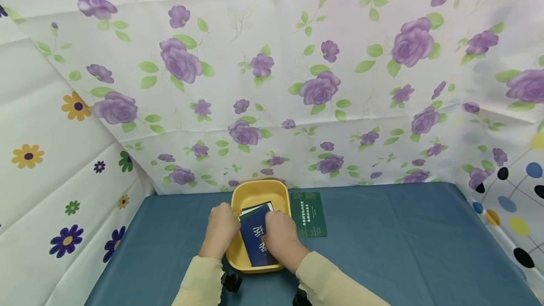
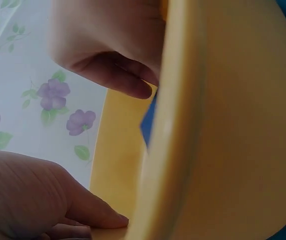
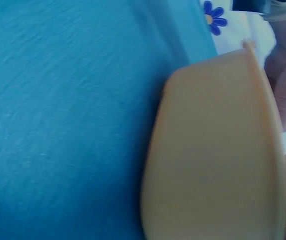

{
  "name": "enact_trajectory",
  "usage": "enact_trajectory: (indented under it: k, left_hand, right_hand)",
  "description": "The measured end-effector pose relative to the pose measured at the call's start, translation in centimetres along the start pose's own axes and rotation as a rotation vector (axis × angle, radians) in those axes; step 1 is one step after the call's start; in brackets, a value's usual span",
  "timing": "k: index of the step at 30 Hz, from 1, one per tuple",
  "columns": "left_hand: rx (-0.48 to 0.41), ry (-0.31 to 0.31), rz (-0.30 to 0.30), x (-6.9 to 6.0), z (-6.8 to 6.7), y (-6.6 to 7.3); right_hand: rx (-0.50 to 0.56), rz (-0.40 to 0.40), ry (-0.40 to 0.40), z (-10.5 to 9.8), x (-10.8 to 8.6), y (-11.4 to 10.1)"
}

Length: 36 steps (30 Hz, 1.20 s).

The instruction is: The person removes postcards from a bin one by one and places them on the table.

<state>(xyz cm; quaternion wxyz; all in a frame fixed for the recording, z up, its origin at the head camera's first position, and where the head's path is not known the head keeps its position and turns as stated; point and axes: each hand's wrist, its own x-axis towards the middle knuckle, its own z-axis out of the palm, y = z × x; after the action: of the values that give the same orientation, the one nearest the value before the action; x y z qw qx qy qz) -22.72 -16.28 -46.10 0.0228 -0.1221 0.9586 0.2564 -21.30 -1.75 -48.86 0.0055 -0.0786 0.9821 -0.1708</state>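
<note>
A yellow plastic basin (image 1: pixel 259 186) stands on the blue-covered table, its side wall filling much of both wrist views. Inside lies a dark blue card or booklet (image 1: pixel 254 237) with white characters, tilted, with a white-edged piece (image 1: pixel 268 205) showing under its top. My left hand (image 1: pixel 221 228) grips the basin's left rim; in the left wrist view its thumb lies on the yellow edge. Over the right side of the basin, my right hand (image 1: pixel 282 237) pinches the blue card's right edge, fingers curled. The fingertips beneath the card are hidden.
A green card (image 1: pixel 312 214) with white characters lies flat on the blue table cover (image 1: pixel 391 240), just right of the basin. Behind hangs a white cloth (image 1: pixel 276 93) with purple flowers. Patterned sheets also stand along the left and right sides.
</note>
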Motion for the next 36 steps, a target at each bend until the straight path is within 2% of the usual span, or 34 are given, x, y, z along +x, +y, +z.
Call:
enact_trajectory:
  k: [5, 9, 13, 17, 22, 27, 36]
  left_hand:
    - [0.006, 0.003, 0.003, -0.3, 0.2, 0.1]
    - [0.015, 0.016, 0.021, -0.4, 0.2, 0.1]
    - [0.031, 0.026, 0.042, -0.4, 0.2, 0.3]
    - [0.041, 0.020, 0.042, -0.3, 0.1, 0.2]
    - [0.048, 0.001, 0.026, 0.0, 0.3, 0.0]
    - [0.066, -0.010, 0.026, 0.0, 0.4, -0.2]
    - [0.052, 0.019, 0.010, 0.1, 0.3, 0.3]
  right_hand:
    - [0.202, 0.006, -0.002, -0.9, -0.4, 0.5]
    - [0.340, 0.032, -0.047, -1.7, -0.4, 0.8]
    - [0.435, 0.039, -0.080, -2.3, -0.5, 1.2]
    - [0.518, 0.043, -0.069, -2.8, -0.5, 1.7]
    - [0.597, 0.067, -0.002, -3.5, -0.2, 2.8]
    - [0.657, 0.131, 0.071, -4.4, 0.3, 4.7]
    - [0.749, 0.261, 0.178, -8.4, 0.5, 7.7]
